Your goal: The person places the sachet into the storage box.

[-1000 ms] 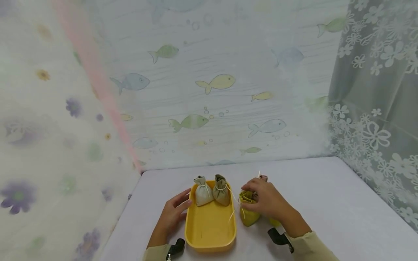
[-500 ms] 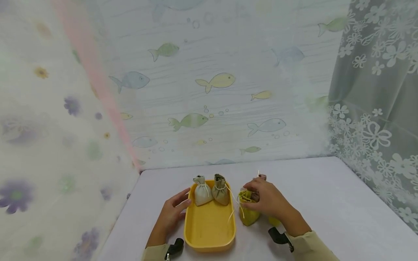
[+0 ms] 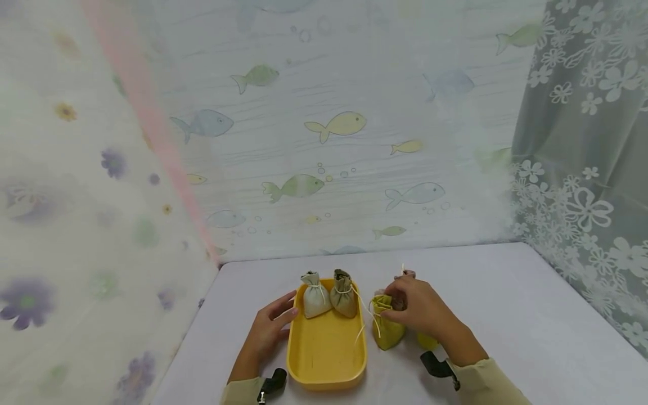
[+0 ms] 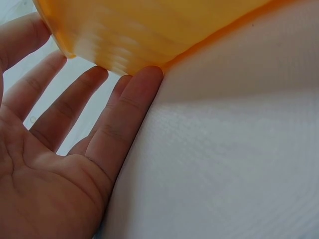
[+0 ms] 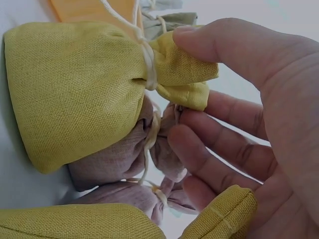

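Right of the yellow tray, a yellow-green bag stands on the white table, its neck pinched by the right hand. Fingers spread apart, the left hand touches the tray's left side. An off-white bag and a brown bag sit in the tray; mauve bags are close to the right hand.

"What does the right hand hide in the head view?"
"Parts of the mauve bags behind it."
"Anything cut off elsewhere?"
"The yellow tray, at the left wrist view's top edge."
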### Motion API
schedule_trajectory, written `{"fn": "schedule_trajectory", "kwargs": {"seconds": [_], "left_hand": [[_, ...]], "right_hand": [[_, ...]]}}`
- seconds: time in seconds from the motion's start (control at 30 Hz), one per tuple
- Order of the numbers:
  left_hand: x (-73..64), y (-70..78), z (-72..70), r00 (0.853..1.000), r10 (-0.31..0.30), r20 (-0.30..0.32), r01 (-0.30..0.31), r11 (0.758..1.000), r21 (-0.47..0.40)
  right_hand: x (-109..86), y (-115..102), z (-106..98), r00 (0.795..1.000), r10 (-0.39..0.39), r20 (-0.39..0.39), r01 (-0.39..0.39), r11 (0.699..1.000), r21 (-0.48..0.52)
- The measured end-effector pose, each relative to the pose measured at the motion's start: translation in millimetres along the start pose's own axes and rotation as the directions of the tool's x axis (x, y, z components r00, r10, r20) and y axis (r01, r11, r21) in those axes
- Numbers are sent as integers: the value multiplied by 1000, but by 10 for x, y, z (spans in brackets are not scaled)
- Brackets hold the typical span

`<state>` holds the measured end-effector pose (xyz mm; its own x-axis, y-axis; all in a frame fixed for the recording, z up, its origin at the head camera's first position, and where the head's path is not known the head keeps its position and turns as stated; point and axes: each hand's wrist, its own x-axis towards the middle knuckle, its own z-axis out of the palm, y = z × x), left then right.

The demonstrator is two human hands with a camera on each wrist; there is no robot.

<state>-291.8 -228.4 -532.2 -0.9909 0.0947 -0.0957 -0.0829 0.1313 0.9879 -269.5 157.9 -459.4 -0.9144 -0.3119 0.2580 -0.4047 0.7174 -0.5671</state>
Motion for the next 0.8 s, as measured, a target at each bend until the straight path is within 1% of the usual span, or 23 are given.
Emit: {"fn": "schedule_trajectory", "kwargs": {"seconds": [0.2, 0.4, 0.5, 0.63, 0.8], "left_hand": [[-9, -28, 4, 1000, 4, 9, -4, 1000, 4], [-5, -35, 11, 1000, 7, 11, -8, 1000, 25], [-11, -42, 7, 1000, -1, 5, 1, 1000, 7], [-13, -45, 8, 1000, -5, 1, 5, 1000, 11], [-1, 2, 2, 1000, 2, 16, -2, 1000, 28]], "right_hand": [[-30, 2, -10, 1000, -27, 11, 26, 998, 57], [-30, -3, -14, 999, -33, 16, 32, 998, 50], [-18, 2, -6, 999, -38, 19, 37, 998, 56], [-10, 0, 3, 1000, -26, 16, 25, 998, 66], [0, -43, -34, 1000, 7, 15, -7, 998, 63]]}}
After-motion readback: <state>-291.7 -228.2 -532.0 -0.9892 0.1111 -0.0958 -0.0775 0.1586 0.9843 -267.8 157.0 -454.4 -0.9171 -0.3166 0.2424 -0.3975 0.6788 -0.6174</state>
